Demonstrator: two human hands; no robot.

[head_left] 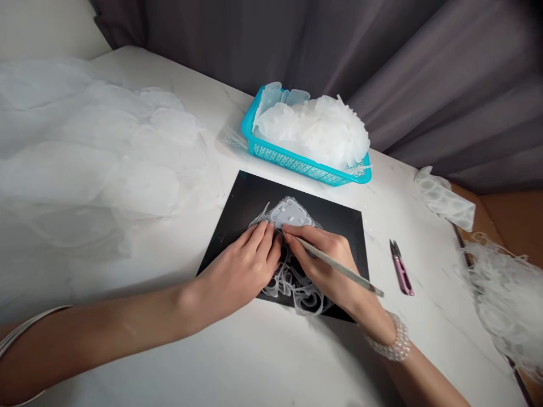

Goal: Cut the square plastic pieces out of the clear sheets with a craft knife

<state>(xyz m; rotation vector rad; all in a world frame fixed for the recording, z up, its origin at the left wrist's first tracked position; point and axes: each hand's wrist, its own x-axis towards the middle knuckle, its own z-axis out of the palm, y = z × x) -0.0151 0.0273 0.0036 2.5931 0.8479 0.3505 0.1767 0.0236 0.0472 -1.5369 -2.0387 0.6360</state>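
Observation:
On a black mat (229, 209) lies a translucent white rubbery sheet piece (291, 212) with small raised pads and a rounded outline. My left hand (246, 257) presses its near left edge, fingers bent and close together. Pinched in my right hand (328, 257) is a slim metal pair of tweezers (339, 267), its broad end sticking out past the wrist; the tip is hidden by my fingers at the piece's near edge. Thin translucent offcut strips (307, 297) curl on the mat under and between both hands.
A turquoise basket (292, 162) heaped with translucent pieces stands behind the mat. More sheets (93, 147) cover the table's left. Pink-handled thread snips (401, 268) lie to the right, near a patterned strip (445, 198) and a box (504, 215) beside tangled scraps (509, 305).

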